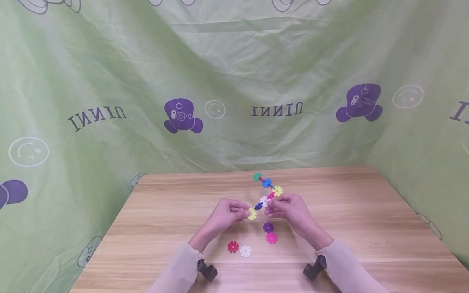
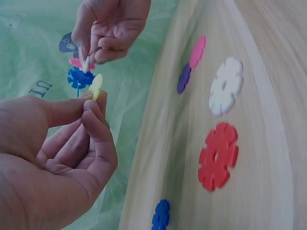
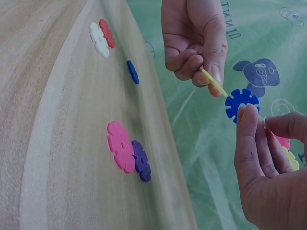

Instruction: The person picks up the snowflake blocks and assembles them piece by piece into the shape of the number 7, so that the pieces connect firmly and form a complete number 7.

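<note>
My left hand [image 1: 228, 214] pinches a yellow notched plastic disc [image 1: 251, 214] between thumb and fingers. With thumb and fingertips, my right hand [image 1: 290, 211] holds the white disc [image 1: 264, 201] in a chain of interlocking discs, raised over the table. From there the chain climbs away through pink, another yellow disc [image 1: 277, 191] and a blue disc [image 1: 266, 183] to a green disc [image 1: 257, 177] at its far end. At the near end, a dark blue disc [image 3: 242, 105] meets the edge of the left hand's yellow disc; how far they slot together cannot be told.
On the wooden table [image 1: 165, 252] lie a red disc [image 1: 233, 247] and a white disc [image 1: 245, 251] side by side. A purple disc [image 1: 268, 227] and a pink disc [image 1: 271, 238] lie close together below the right hand. One blue disc [image 2: 161, 214] rests beneath the left hand. Behind hangs green cloth [image 1: 234, 142].
</note>
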Available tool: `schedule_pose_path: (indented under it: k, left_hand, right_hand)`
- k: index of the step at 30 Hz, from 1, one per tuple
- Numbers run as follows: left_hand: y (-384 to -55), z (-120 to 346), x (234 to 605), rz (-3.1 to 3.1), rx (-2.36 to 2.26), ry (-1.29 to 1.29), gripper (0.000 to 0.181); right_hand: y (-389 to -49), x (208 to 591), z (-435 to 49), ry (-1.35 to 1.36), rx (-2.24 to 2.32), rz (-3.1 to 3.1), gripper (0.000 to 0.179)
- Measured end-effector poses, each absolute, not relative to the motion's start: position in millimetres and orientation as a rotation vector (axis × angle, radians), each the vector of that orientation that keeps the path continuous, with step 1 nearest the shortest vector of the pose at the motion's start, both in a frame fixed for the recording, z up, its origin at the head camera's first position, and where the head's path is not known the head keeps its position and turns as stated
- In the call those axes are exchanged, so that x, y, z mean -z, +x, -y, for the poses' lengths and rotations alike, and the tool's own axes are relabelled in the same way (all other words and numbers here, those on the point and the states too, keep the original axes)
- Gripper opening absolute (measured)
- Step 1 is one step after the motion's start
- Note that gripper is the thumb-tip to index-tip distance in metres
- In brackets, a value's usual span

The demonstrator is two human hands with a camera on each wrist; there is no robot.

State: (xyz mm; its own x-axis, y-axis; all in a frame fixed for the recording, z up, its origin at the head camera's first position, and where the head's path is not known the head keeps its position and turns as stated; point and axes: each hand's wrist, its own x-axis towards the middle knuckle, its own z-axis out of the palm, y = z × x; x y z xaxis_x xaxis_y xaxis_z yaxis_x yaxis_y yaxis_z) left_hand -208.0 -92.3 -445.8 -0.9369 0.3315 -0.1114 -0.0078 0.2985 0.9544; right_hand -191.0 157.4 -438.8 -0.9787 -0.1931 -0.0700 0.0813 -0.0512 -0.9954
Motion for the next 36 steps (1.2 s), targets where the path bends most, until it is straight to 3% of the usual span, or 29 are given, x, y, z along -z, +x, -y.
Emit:
schedule_pose_path:
  k: [36]
  left_hand:
    - [-191.8,73.9,456.2,-2.161,-1.922,0.073,0.024]
  right_hand:
    - [-187.4,438.3,-152.0,-0.081,2.054,-2.150,0.025]
